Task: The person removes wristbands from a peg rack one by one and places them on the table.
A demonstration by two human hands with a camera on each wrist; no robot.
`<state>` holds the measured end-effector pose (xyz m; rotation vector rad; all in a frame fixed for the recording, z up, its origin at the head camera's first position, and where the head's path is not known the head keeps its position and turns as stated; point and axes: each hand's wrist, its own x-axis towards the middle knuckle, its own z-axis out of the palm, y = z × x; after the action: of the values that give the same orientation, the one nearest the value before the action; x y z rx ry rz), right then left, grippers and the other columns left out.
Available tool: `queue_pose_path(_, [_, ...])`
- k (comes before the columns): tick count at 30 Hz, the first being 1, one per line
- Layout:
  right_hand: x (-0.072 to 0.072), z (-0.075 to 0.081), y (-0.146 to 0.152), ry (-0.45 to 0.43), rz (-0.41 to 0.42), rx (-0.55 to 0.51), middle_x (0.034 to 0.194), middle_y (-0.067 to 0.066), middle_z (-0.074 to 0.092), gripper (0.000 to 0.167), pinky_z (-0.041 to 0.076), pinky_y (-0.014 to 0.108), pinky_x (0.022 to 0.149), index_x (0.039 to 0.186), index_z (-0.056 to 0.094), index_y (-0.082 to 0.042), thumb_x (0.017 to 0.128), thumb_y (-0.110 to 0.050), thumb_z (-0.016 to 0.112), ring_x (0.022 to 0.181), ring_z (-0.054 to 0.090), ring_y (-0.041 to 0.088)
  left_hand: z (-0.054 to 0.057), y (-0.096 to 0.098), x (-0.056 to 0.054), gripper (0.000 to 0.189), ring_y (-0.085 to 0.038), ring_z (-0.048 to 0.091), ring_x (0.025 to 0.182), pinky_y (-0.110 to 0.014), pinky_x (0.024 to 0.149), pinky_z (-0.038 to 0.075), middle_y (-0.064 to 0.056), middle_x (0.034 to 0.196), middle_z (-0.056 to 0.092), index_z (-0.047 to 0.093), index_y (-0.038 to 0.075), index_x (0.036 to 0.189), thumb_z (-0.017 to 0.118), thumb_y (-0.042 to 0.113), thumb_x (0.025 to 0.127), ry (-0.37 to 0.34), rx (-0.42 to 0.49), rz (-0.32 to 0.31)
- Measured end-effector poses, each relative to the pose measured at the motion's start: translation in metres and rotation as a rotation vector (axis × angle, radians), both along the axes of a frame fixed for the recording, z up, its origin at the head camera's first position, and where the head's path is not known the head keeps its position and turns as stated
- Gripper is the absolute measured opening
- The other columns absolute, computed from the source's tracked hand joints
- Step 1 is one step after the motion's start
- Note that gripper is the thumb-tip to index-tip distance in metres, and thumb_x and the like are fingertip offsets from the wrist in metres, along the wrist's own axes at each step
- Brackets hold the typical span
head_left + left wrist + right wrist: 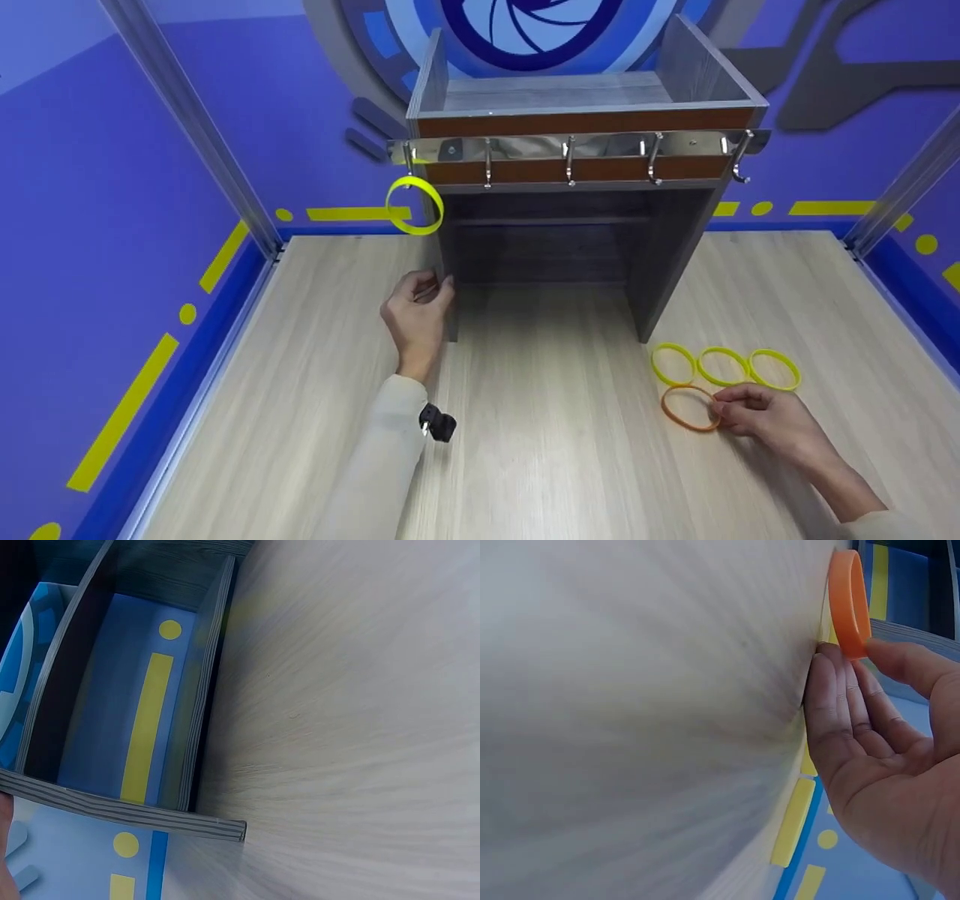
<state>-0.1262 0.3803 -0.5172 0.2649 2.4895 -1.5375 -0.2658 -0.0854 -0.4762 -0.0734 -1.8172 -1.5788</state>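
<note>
In the head view my right hand (780,420) pinches an orange ring (688,430) by its right side, low over the table. The right wrist view shows the thumb and fingertips on this orange ring (847,607), the other fingers close to the tabletop. Just behind it, several yellow rings (673,365) lie side by side in a row. At the left, my left hand (418,319) is beside the front edge of the grey stand's left side panel (448,255), fingers loosely bent. Only a sliver of that hand (6,847) shows in the left wrist view.
A metal hook rail (525,148) with several hooks runs across the front of the grey wooden stand. One yellow ring (439,214) hangs from its leftmost hook. Above the rail is an open-topped box section (559,94). Blue printed walls (127,187) enclose the wooden table (555,450).
</note>
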Motion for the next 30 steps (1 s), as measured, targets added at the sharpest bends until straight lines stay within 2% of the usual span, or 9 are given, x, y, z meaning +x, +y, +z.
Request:
queue_pose_path(8, [-0.002,0.000,-0.003,0.036,-0.019,0.006,0.103,0.017,0.077,0.032,0.066,0.031,0.073,0.122,0.065,0.017,0.103,-0.008,0.071,0.084,0.076,0.016,0.001,-0.002,0.001,0.015,-0.027,0.077,0.083,-0.042,0.077,0.067,-0.012,0.091,0.076,0.075,-0.002,0.091,0.087,0.002,0.083,0.004,-0.001,-0.001])
queue_pose_path(13, [-0.004,0.003,-0.004,0.068,-0.016,0.071,0.105,0.017,0.077,0.032,0.065,0.028,0.072,0.123,0.066,0.016,0.102,-0.008,0.071,0.085,0.076,0.012,0.001,-0.002,0.000,0.015,-0.027,0.077,0.082,-0.044,0.077,0.067,-0.011,0.090,0.076,0.075,-0.003,0.090,0.087,0.001,0.082,0.008,0.000,0.003])
queue_pose_path(18, [-0.002,0.008,-0.009,0.174,-0.035,0.207,0.105,0.013,0.076,0.031,0.063,0.023,0.070,0.123,0.070,0.008,0.101,-0.014,0.074,0.085,0.072,0.006,0.001,-0.001,0.000,0.015,-0.028,0.077,0.081,-0.047,0.077,0.067,-0.013,0.089,0.076,0.075,-0.004,0.090,0.087,0.001,0.082,0.000,0.003,0.002])
queue_pose_path(23, [-0.005,0.017,-0.016,0.315,-0.051,0.288,0.107,0.011,0.076,0.031,0.056,0.014,0.072,0.121,0.074,0.000,0.101,-0.022,0.076,0.088,0.066,-0.002,0.000,-0.001,-0.001,0.016,-0.030,0.077,0.081,-0.056,0.077,0.066,-0.014,0.089,0.076,0.074,-0.005,0.090,0.087,0.000,0.082,0.014,0.016,-0.001])
queue_pose_path(27, [-0.008,0.023,-0.026,0.429,-0.037,0.262,0.109,0.011,0.077,0.026,0.053,0.009,0.076,0.119,0.075,-0.001,0.099,-0.018,0.078,0.090,0.066,-0.005,-0.001,0.000,-0.001,0.015,-0.030,0.077,0.081,-0.055,0.077,0.066,-0.014,0.090,0.076,0.074,-0.004,0.090,0.087,0.000,0.082,0.023,0.011,-0.002])
queue_pose_path(30, [-0.010,0.028,-0.034,0.456,-0.031,0.208,0.109,0.011,0.077,0.027,0.054,0.009,0.078,0.119,0.075,0.001,0.099,-0.016,0.079,0.092,0.067,-0.004,-0.001,0.000,-0.001,0.015,-0.030,0.077,0.081,-0.047,0.076,0.067,-0.013,0.090,0.076,0.074,-0.003,0.089,0.087,0.001,0.082,0.015,0.004,-0.001])
